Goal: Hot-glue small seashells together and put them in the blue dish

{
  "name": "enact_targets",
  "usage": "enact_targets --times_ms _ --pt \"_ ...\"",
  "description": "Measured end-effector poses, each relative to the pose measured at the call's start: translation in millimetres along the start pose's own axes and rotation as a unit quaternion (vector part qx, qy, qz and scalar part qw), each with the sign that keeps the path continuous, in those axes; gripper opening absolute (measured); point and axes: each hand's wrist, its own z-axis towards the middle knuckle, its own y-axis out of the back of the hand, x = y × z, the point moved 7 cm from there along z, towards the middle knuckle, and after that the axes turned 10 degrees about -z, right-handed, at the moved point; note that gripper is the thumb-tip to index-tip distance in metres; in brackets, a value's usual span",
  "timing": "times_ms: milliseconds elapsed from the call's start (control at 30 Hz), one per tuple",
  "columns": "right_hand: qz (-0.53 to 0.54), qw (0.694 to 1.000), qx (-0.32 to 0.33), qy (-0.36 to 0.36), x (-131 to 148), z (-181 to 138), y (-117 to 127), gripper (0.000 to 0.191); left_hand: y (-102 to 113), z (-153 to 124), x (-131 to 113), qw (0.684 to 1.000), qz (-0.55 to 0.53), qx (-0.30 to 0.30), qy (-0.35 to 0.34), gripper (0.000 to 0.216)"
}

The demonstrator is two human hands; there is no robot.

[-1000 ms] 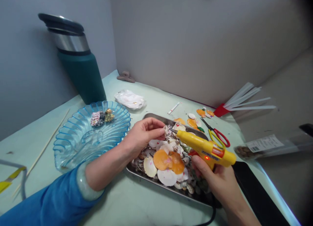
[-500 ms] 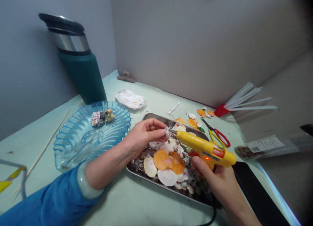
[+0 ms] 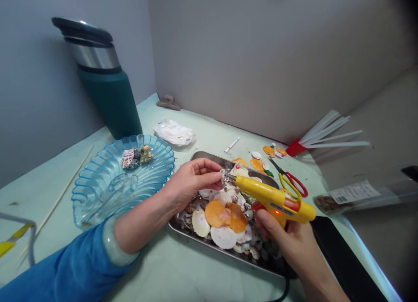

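Observation:
Between thumb and fingers, my left hand (image 3: pixel 196 178) pinches a small whitish shell (image 3: pixel 224 176), partly hidden by the fingertips. My right hand (image 3: pixel 290 239) is wrapped round the handle of a yellow hot glue gun (image 3: pixel 272 195) with a lit red light. Its metal nozzle points left and is at the small shell. Both hands are above a metal tray (image 3: pixel 202 238) heaped with seashells, among them orange scallop shells (image 3: pixel 217 213) and white ones. Left of the tray stands a blue clear shell-shaped dish (image 3: pixel 98 180) with a few shells (image 3: pixel 133 157) stuck or lying on it.
A green tumbler (image 3: pixel 107 93) stands at the back left. Behind the tray lie a white plastic packet (image 3: pixel 174 133) and shell pieces (image 3: pixel 257 164). Scissors (image 3: pixel 289 180), glue sticks in a red holder (image 3: pixel 296 147) and a labelled bag (image 3: pixel 354 193) are at right. A thin stick (image 3: pixel 62 193) lies left.
Almost nothing differs. Both hands, the glue gun and the small shell hold nearly the same position.

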Motion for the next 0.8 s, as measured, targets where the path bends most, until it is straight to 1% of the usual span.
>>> enact_targets --times_ms 200,333,500,667,800 --pt "0.005 1.000 0.012 -0.009 0.1 0.0 -0.8 0.029 -1.0 -1.2 -0.5 1.000 -0.006 0.002 0.002 0.022" --pt "0.014 1.000 0.020 -0.003 1.2 0.0 -1.1 0.028 -0.8 -0.9 -1.2 1.000 -0.009 -0.002 0.004 0.022" --pt "0.022 0.999 0.016 -0.025 -3.8 -0.1 -0.6 0.028 -2.1 -1.1 -0.7 1.000 -0.008 0.009 0.005 0.021" --pt "0.027 0.999 0.030 -0.019 -6.0 -0.2 -2.7 0.026 -1.7 -1.3 -0.5 1.000 -0.010 0.007 0.003 0.022" --pt "0.025 0.999 0.025 -0.024 -7.3 -0.1 -1.6 0.026 -3.1 -1.3 -1.4 1.000 -0.011 0.006 0.006 0.022"
